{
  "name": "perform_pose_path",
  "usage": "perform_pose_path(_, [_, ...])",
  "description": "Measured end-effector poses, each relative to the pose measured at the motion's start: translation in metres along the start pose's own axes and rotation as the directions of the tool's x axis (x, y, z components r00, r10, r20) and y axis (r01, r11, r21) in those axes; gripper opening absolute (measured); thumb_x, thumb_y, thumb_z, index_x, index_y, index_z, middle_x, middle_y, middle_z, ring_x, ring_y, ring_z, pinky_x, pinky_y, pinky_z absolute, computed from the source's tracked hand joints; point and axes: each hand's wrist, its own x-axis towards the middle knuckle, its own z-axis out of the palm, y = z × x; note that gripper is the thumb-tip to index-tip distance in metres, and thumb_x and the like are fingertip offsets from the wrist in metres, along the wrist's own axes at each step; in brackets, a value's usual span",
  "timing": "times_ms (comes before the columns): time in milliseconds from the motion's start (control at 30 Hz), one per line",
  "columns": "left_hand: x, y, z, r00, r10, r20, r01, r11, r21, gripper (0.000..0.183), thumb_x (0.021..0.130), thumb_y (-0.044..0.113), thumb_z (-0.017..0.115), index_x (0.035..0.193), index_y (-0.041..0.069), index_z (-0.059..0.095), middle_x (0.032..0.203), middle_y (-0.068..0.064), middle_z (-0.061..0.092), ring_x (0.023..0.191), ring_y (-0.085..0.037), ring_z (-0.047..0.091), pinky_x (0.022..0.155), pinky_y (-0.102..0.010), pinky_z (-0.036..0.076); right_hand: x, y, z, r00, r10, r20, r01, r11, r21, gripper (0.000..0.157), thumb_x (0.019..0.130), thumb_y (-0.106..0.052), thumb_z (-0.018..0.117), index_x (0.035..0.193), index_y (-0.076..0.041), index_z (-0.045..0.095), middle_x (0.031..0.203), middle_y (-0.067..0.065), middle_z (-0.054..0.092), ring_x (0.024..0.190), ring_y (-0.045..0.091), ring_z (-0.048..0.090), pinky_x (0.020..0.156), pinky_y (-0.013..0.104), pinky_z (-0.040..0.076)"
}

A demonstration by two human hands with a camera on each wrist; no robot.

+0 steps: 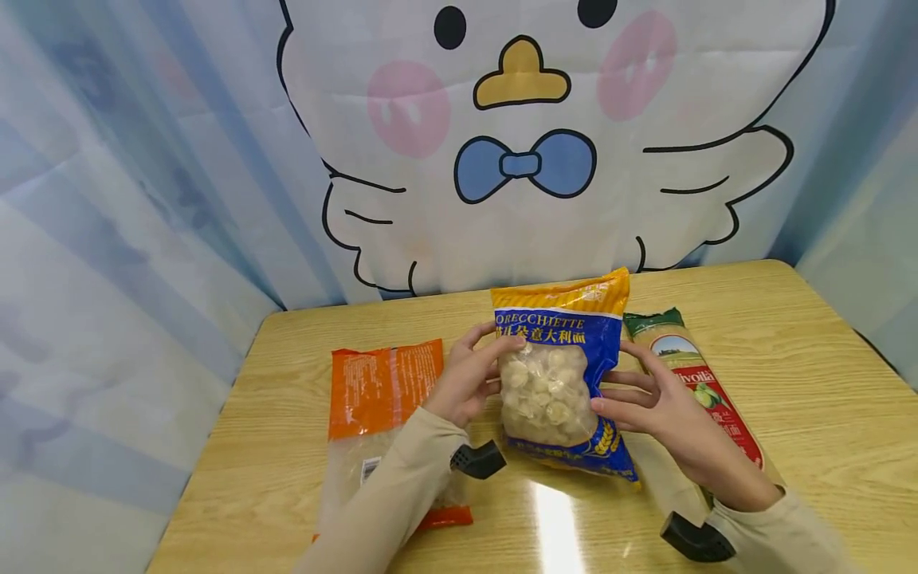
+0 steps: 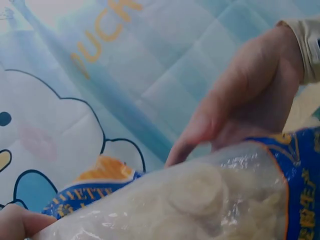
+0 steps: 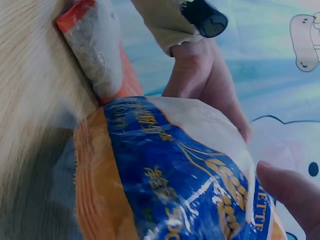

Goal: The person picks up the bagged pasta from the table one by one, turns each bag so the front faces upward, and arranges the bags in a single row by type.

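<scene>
Between both hands is a blue and yellow bag of orecchiette pasta [image 1: 545,399], its front turned up and its clear window showing pale pasta. My left hand [image 1: 469,375] grips its left side, thumb over the front and fingers partly hidden behind. On the right side, my right hand [image 1: 663,414] holds the bag's edge, thumb at the front and fingers passing behind. The right wrist view shows the bag's yellow bottom seam [image 3: 92,185] near the table; whether it touches is unclear. In the left wrist view, the pasta window [image 2: 200,200] fills the lower part.
An orange and clear bag [image 1: 387,399] lies on the wooden table [image 1: 251,446] at the left, partly under my left forearm. At the right lies a red and green pasta packet [image 1: 724,399], partly behind my right hand. A printed curtain [image 1: 523,231] hangs behind the table.
</scene>
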Motion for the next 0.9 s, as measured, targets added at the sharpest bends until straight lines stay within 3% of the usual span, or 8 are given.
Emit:
perform_pose_path(133, [-0.004, -0.001, 0.006, 0.999, 0.004, -0.031, -0.004, 1.000, -0.007, 0.068, 0.084, 0.019, 0.079, 0.143, 0.013, 0.045, 0.094, -0.005, 0.070, 0.067, -0.011, 0.065, 0.056, -0.023, 0.052, 0.002, 0.000, 0.004, 0.999, 0.021, -0.025, -0.021, 1.000, -0.013, 0.095, 0.092, -0.023, 0.072, 0.160, -0.019, 0.006, 0.150, 0.027, 0.037, 0.131, 0.044, 0.047, 0.088, 0.040, 0.055])
perform_pose_path(367, [-0.010, 0.000, 0.025, 0.998, 0.030, -0.057, -0.031, 0.999, -0.014, 0.056, 0.081, 0.020, 0.082, 0.129, 0.011, 0.054, 0.085, -0.005, 0.070, 0.065, -0.013, 0.067, 0.055, -0.025, 0.056, 0.006, 0.003, 0.008, 0.995, 0.081, -0.050, -0.086, 0.992, -0.093, 0.105, 0.088, -0.030, 0.076, 0.159, -0.015, 0.000, 0.152, 0.031, 0.029, 0.135, 0.047, 0.040, 0.101, 0.055, 0.048])
perform_pose_path(533, [-0.015, 0.003, 0.029, 0.998, 0.033, -0.062, -0.034, 0.999, -0.009, 0.054, 0.081, 0.022, 0.082, 0.127, 0.011, 0.055, 0.085, -0.006, 0.069, 0.067, -0.014, 0.067, 0.055, -0.026, 0.056, 0.007, 0.003, 0.011, 0.995, 0.075, -0.059, -0.082, 0.989, -0.125, 0.112, 0.085, -0.031, 0.080, 0.159, -0.014, -0.003, 0.153, 0.033, 0.027, 0.136, 0.049, 0.036, 0.104, 0.062, 0.043])
perform_pose_path(767, [-0.020, 0.012, 0.018, 0.998, 0.024, 0.065, -0.030, 0.996, 0.082, 0.065, 0.087, 0.036, 0.076, 0.142, 0.015, 0.046, 0.109, -0.013, 0.071, 0.080, -0.020, 0.073, 0.069, -0.034, 0.061, 0.005, 0.004, 0.012, 0.998, 0.028, -0.061, -0.034, 0.994, -0.108, 0.107, 0.086, -0.024, 0.079, 0.159, -0.012, 0.001, 0.152, 0.033, 0.028, 0.138, 0.052, 0.032, 0.104, 0.064, 0.042])
perform_pose_path(900, [-0.017, 0.017, 0.008, 0.992, 0.023, 0.122, -0.044, 0.984, 0.170, 0.063, 0.090, 0.042, 0.071, 0.144, 0.020, 0.047, 0.117, -0.017, 0.068, 0.079, -0.021, 0.074, 0.080, -0.041, 0.061, 0.005, 0.005, 0.010, 1.000, -0.013, -0.027, 0.011, 0.998, -0.060, 0.098, 0.088, -0.018, 0.076, 0.158, -0.009, 0.009, 0.151, 0.033, 0.032, 0.137, 0.052, 0.036, 0.099, 0.050, 0.050])
